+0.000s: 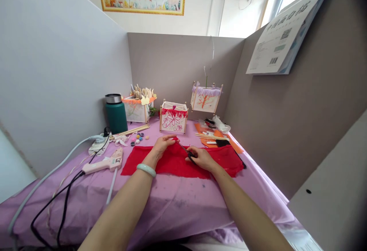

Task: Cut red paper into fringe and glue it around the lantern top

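A long piece of red fabric (183,167) lies spread across the purple tablecloth in front of me. My left hand (163,146) pinches the fabric's far edge near its middle and lifts it slightly. In my right hand (204,158) is a pair of black-handled scissors (190,155), the fingers wrapped round the handles. Its blades point up and left toward the pinched edge, close to my left fingertips. Whether the blades are parted cannot be made out. Just behind the fabric stands a white box lantern (173,123) with red flower drawings and a red fringe.
A pink glue gun (106,163) with cords lies left, near a power strip (99,146). Behind are a green bottle (116,113), a box of sticks (137,109) and small coloured discs (138,139). A purple-fringed lantern (205,100) hangs at right, above orange sheets (210,140). Partitions enclose the table.
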{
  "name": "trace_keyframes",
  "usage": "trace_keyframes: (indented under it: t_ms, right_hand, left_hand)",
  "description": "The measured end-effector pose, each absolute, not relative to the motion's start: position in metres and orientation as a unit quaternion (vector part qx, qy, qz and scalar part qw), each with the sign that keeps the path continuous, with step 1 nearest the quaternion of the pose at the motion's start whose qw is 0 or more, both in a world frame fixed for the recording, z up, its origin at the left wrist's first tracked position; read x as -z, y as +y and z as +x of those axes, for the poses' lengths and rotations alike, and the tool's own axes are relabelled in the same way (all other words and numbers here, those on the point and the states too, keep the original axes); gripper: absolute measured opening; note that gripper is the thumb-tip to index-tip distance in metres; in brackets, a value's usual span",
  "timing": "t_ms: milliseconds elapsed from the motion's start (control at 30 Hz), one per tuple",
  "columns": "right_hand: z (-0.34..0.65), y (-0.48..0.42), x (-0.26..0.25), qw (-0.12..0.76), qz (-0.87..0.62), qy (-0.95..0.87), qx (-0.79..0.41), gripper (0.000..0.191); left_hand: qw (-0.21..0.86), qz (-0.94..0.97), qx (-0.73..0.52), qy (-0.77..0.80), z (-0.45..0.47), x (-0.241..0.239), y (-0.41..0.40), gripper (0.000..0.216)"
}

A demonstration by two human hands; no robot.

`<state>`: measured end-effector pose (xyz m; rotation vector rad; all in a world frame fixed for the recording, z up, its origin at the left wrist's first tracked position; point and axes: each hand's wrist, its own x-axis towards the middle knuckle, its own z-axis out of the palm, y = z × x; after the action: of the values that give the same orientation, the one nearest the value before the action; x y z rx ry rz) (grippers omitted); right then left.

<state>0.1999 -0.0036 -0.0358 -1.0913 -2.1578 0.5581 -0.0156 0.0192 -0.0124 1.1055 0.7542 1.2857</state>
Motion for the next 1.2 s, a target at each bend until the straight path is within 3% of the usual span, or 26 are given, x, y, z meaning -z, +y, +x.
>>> trace_keyframes:
  t_ms: [1200]
  right_hand:
    - [0.2008, -0.0017, 0.0353, 0.329, -0.446, -0.816, -0.163, 0.032]
  left_hand:
    - [0.586, 0.47, -0.558, 0.351, -0.0175, 0.0128, 0.0209, 0.051]
